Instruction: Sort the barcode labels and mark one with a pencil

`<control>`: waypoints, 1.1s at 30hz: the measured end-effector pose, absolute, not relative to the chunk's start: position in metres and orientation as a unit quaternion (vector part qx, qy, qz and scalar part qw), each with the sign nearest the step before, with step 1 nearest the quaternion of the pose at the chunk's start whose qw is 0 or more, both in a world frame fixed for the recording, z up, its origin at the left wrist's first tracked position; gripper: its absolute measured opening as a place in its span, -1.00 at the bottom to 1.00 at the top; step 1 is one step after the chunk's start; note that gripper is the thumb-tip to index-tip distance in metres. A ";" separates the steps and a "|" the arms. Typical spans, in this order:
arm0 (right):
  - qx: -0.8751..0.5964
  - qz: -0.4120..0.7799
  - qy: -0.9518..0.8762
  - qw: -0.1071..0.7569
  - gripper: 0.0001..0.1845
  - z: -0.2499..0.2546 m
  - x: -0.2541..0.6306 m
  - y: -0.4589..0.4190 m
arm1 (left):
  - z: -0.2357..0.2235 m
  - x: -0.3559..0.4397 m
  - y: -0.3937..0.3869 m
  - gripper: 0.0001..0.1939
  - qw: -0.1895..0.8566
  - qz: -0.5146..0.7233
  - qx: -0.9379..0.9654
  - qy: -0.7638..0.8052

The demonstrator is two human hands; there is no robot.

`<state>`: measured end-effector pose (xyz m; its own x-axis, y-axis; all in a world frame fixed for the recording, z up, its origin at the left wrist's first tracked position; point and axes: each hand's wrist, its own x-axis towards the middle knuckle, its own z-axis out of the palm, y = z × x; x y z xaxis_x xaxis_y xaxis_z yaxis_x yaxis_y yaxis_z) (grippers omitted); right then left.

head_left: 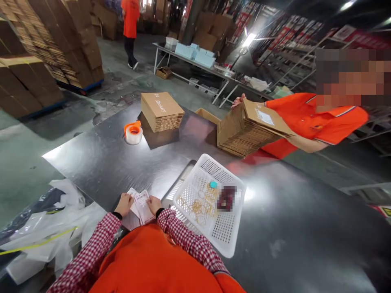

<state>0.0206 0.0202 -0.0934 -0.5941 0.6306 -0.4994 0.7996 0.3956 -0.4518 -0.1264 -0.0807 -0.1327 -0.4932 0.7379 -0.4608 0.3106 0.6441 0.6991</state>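
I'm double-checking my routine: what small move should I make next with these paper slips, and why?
Probably check the top slip against the basket: your left hand and right hand hold the slips, and the basket holds loose gold chains.

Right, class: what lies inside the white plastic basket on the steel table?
The white plastic basket holds gold-coloured loops, a small teal piece and a pixelated item. That blur hides what the item is, and the basket floor beneath them is covered.
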 end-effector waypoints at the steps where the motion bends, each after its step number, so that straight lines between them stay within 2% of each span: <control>1: 0.430 -0.336 0.827 0.138 -0.75 -0.092 0.020 0.019 | -0.133 -0.129 -0.084 -0.84 0.406 0.316 0.297 0.805; 6: 0.398 -0.332 0.834 0.190 -0.71 -0.087 0.008 0.006 | -0.131 -0.133 -0.096 -0.69 0.477 0.461 0.209 0.718; 11: 0.371 -0.323 0.839 0.233 -0.71 -0.088 -0.007 0.012 | -0.131 -0.132 -0.095 -0.57 0.519 0.493 0.196 0.670; 14: 0.350 -0.317 0.847 0.245 -0.73 -0.090 -0.017 0.018 | -0.129 -0.129 -0.092 -0.58 0.512 0.472 0.229 0.680; 22: 0.322 -0.348 0.846 0.242 -0.77 -0.099 -0.034 0.031 | -0.128 -0.132 -0.093 -0.80 0.419 0.360 0.369 0.747; 28: 0.319 -0.384 0.838 0.220 -0.80 -0.105 -0.032 0.036 | -0.136 -0.163 -0.084 -0.72 0.363 0.281 0.380 0.803; 33: 0.311 -0.414 0.835 0.187 -0.81 -0.106 -0.027 0.038 | -0.134 -0.167 -0.071 -0.74 0.337 0.255 0.414 0.806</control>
